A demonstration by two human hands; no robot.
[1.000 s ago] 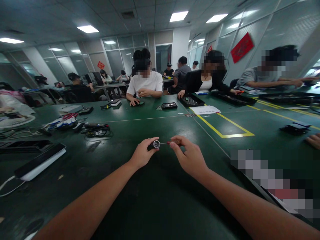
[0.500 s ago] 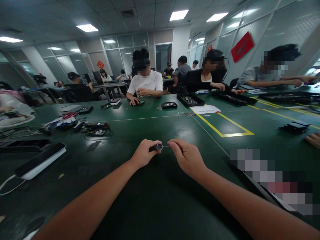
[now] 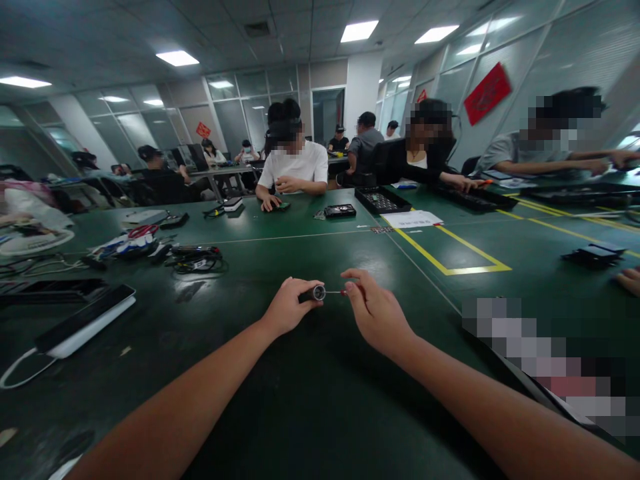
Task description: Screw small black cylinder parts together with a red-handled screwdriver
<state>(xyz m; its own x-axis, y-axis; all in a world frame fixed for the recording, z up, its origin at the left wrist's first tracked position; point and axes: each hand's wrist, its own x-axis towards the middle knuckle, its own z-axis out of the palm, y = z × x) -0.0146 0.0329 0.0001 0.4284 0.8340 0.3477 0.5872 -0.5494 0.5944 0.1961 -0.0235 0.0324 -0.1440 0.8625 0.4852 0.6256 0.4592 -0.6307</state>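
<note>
Near the middle of the table, my left hand (image 3: 289, 305) is closed around a dark, flashlight-shaped cylinder (image 3: 318, 293). Its round, pale-rimmed end shows past my thumb and fingers. From the right, a thin metal shaft (image 3: 334, 292) with a red end, which looks like a small screwdriver, reaches to the cylinder's side. My right hand (image 3: 374, 308) holds the red end by the thumb, its index finger lifted away and stretched out. The remaining right fingers are partly hidden behind the hand. Where the shaft's tip meets the cylinder is too small to make out.
On the left lie a black-and-white bar-shaped device (image 3: 87, 321) with a white cable and a bundle of cables (image 3: 197, 259). A black tray (image 3: 383, 199) and a white paper (image 3: 413, 220) are ahead. Several people sit around; a co-worker's hand (image 3: 631, 280) rests far right.
My right index finger has lifted and straightened, baring more of the red end and shaft. My left hand and the cylinder stay nearly in place.
</note>
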